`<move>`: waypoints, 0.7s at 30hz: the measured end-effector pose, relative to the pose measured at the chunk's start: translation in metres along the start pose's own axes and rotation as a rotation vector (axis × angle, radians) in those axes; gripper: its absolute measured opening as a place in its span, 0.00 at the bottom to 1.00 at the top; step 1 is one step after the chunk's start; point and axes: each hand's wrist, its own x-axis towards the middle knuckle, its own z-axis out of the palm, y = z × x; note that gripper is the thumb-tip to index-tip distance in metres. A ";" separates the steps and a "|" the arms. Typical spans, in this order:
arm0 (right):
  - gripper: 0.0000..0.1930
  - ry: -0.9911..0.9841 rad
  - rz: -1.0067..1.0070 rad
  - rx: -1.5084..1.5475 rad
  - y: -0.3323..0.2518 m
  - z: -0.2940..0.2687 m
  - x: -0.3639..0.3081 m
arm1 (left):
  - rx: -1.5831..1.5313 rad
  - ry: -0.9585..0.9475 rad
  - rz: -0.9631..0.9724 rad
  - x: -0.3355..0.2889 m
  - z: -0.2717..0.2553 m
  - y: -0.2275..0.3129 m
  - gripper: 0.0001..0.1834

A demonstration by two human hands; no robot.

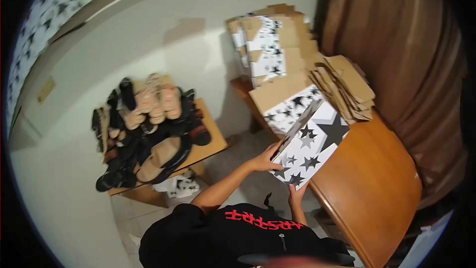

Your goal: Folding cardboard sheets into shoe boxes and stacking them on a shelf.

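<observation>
Between my two hands is a white cardboard box [311, 146] printed with black and grey stars, tilted above the near edge of the wooden table. My left hand [267, 160] grips its left side, the fingers bent around the edge. At the box's lower corner, my right hand [296, 193] holds on from below, and part of its fingers is hidden by the box. Just behind the box, a star-printed flat cardboard sheet [285, 109] lies on the table.
Stacked flattened boxes [267, 44] lean against the wall at the back. Folded brown cardboard pieces [347, 87] sit beside them on the wooden table [369, 178]. To my left, a small table [213, 136] carries a pile of sandals [161, 156]. A brown curtain [396, 44] hangs at the right.
</observation>
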 end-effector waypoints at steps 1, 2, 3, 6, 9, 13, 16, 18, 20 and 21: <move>0.59 -0.048 -0.050 -0.035 -0.005 0.014 -0.010 | 0.002 0.063 0.068 -0.026 -0.013 0.019 0.55; 0.61 -0.094 -0.105 -0.069 -0.009 0.027 -0.019 | 0.008 0.125 0.139 -0.051 -0.025 0.032 0.56; 0.61 -0.130 -0.098 -0.048 -0.007 0.043 -0.031 | -0.012 0.167 0.131 -0.081 -0.037 0.040 0.56; 0.65 -0.234 -0.385 -0.379 -0.008 0.097 -0.053 | -0.033 0.391 0.142 -0.165 -0.067 0.093 0.53; 0.59 -0.265 -0.471 -0.224 -0.068 0.184 -0.057 | -0.070 0.576 0.257 -0.227 -0.093 0.126 0.47; 0.51 -0.345 -0.603 0.041 -0.136 0.283 -0.048 | 0.267 0.679 0.325 -0.304 -0.136 0.217 0.55; 0.50 -0.369 -0.851 -0.026 -0.184 0.342 -0.042 | 0.436 0.833 0.379 -0.344 -0.164 0.260 0.56; 0.49 -0.485 -0.864 0.196 -0.232 0.384 -0.041 | 0.571 0.975 0.401 -0.358 -0.191 0.282 0.52; 0.47 -0.436 -1.081 0.167 -0.277 0.425 -0.036 | 0.649 1.079 0.450 -0.372 -0.214 0.312 0.49; 0.45 -0.305 -1.263 0.042 -0.312 0.443 -0.042 | 0.723 1.138 0.483 -0.384 -0.225 0.329 0.47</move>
